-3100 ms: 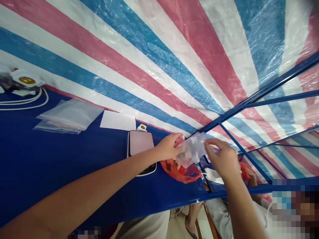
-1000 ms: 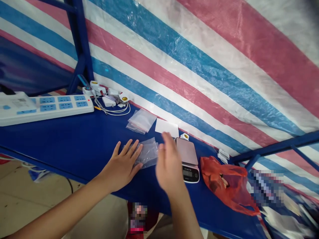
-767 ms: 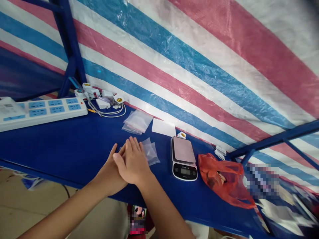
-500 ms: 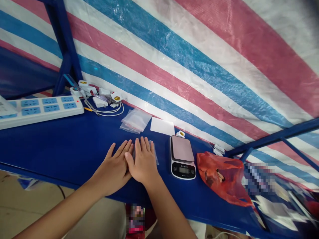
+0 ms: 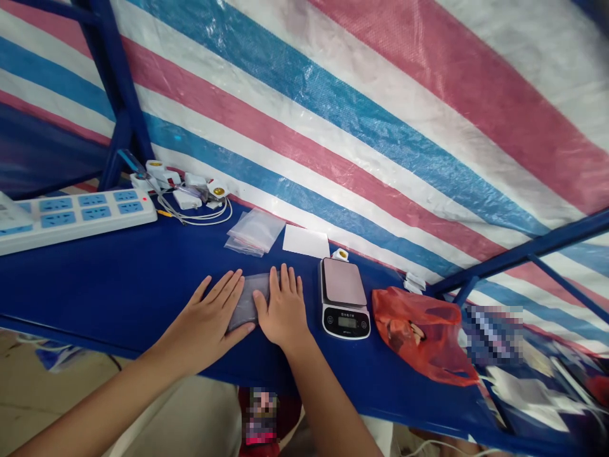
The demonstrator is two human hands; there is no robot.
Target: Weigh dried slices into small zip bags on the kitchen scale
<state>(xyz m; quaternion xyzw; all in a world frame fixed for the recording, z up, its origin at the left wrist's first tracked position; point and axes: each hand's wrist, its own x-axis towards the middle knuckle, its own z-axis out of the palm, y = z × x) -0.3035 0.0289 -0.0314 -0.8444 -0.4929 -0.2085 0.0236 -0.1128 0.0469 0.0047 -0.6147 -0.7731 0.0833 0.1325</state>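
Note:
A clear plastic bag (image 5: pixel 248 303) lies flat on the blue table (image 5: pixel 118 273). My left hand (image 5: pixel 204 320) rests flat on the bag's left side with its fingers stretched out. My right hand (image 5: pixel 284 311) lies flat on the bag's right side, fingers also spread. A strip of the bag shows between the two hands. Just right of my right hand stands a small digital scale (image 5: pixel 343 297) with nothing on its platform.
A red plastic bag (image 5: pixel 423 333) lies right of the scale. Behind the hands are a stack of clear bags (image 5: pixel 254 231) and a white card (image 5: pixel 306 242). A white power strip (image 5: pixel 71 216) and small white parts with cables (image 5: pixel 190 193) sit at the left. A striped tarp (image 5: pixel 356 120) backs the table.
My hands took a clear bag from beside the red bag, laid it on the table left of the scale, and pressed it flat. In the last half second they slid apart across it.

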